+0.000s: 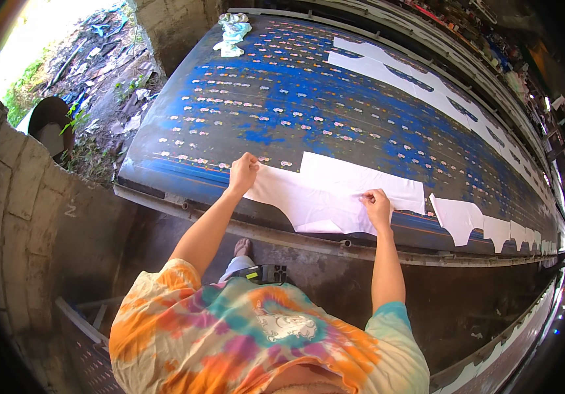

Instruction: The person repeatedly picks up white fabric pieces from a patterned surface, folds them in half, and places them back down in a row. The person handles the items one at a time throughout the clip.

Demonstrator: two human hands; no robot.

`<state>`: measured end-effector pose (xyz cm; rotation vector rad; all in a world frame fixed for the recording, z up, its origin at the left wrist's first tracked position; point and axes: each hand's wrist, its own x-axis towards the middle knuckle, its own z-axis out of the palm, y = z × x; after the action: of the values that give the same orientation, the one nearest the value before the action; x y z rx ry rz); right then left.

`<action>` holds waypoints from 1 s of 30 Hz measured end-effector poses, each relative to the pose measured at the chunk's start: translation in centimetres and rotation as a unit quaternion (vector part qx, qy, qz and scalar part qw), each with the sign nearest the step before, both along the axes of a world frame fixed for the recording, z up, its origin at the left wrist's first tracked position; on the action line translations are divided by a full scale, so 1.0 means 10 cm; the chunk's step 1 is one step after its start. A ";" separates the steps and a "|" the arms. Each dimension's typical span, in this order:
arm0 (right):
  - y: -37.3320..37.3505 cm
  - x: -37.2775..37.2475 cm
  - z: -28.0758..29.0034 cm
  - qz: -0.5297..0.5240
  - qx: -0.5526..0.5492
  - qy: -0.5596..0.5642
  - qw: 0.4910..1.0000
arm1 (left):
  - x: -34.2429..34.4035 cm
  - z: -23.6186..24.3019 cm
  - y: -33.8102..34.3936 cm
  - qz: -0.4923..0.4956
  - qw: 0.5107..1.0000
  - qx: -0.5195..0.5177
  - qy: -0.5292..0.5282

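A white cut fabric piece (pixel 335 190) lies flat near the front edge of a long blue print table (pixel 282 85) dotted with small coloured marks. My left hand (pixel 243 172) pinches the piece's left corner. My right hand (pixel 377 205) presses on its lower right part, fingers bent onto the cloth. Both arms reach up from the lower edge over a tie-dye shirt.
More white cut pieces (pixel 473 220) lie in a row to the right along the table's front edge, and others (pixel 401 72) along the far side. A crumpled pale rag (pixel 232 33) sits at the far left end. A stone wall (pixel 13 197) stands left; concrete floor below.
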<state>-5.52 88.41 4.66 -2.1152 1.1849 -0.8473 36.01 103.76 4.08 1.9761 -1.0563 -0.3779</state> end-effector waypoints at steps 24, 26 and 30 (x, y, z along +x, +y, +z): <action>-0.04 0.01 -0.15 0.013 -0.038 -0.027 0.999 | -0.25 0.21 0.50 0.081 0.966 -0.245 -0.028; -0.04 0.01 -0.17 0.013 -0.035 -0.034 0.999 | -0.29 0.25 0.47 0.116 0.952 -0.284 0.014; -0.03 -0.02 -0.16 0.028 0.006 -0.074 0.997 | -0.36 0.21 0.45 0.123 0.953 -0.270 0.063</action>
<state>-5.71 88.06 3.08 -2.0287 1.0475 -0.9514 32.44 108.25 6.23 1.5391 -0.7216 -0.0630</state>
